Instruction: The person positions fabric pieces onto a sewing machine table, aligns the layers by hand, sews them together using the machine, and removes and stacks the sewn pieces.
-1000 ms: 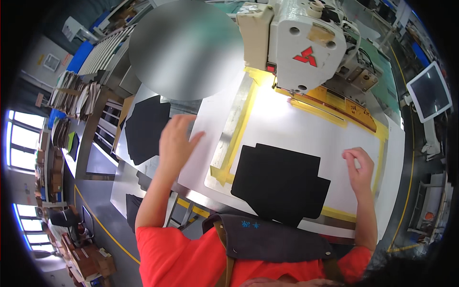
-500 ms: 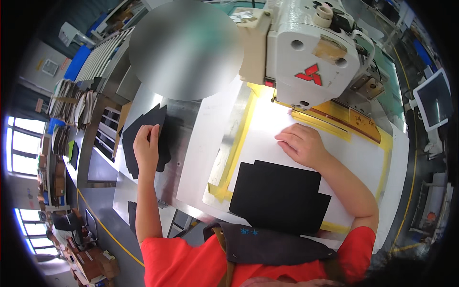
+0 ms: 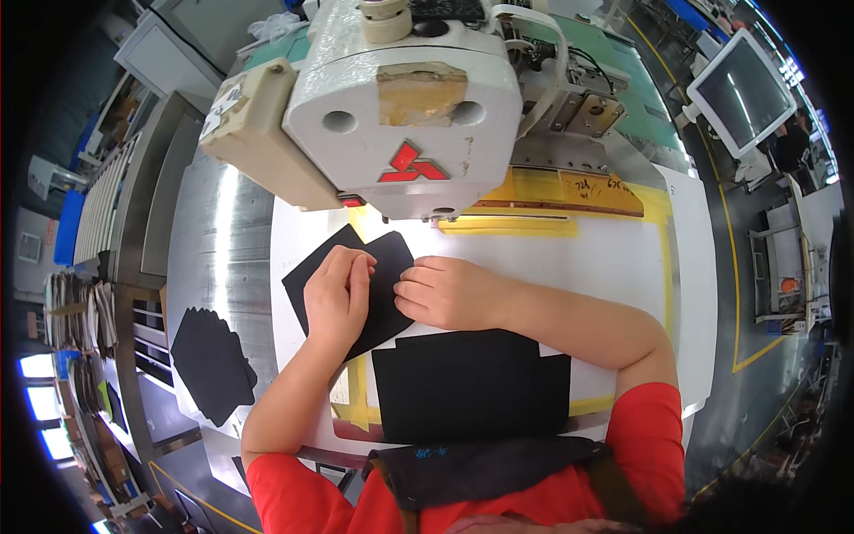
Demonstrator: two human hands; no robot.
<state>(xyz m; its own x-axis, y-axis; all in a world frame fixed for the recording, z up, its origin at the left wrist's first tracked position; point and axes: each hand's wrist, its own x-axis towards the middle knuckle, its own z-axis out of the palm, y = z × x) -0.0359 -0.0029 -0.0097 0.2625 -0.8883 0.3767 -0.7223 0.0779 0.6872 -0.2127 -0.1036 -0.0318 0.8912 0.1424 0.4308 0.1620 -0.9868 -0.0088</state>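
My left hand (image 3: 338,295) is closed on the near left part of a black sheet (image 3: 391,298) below the sewing machine head (image 3: 405,111). A notch breaks the sheet's far edge; whether it is one piece or two overlapping, I cannot tell. At its right edge, the curled fingers of my right hand (image 3: 451,294) close on the border; the fingertips are partly hidden. Nearer my body lies a larger black panel (image 3: 471,387) with stepped corners, flat on the white work surface (image 3: 623,267). A fanned stack of black sheets (image 3: 212,365) rests at the left on the metal table.
Yellow tape (image 3: 507,228) and a brown template strip (image 3: 569,191) lie beneath the machine. A beige box (image 3: 249,133) juts from its left side. A monitor (image 3: 743,93) stands at the far right. Shelves with stacked papers (image 3: 80,307) are at the far left.
My left hand has moved right from the stack, bringing a black sheet to the work surface. My right hand now meets that sheet's edge. The view has shifted, with the machine now more central.
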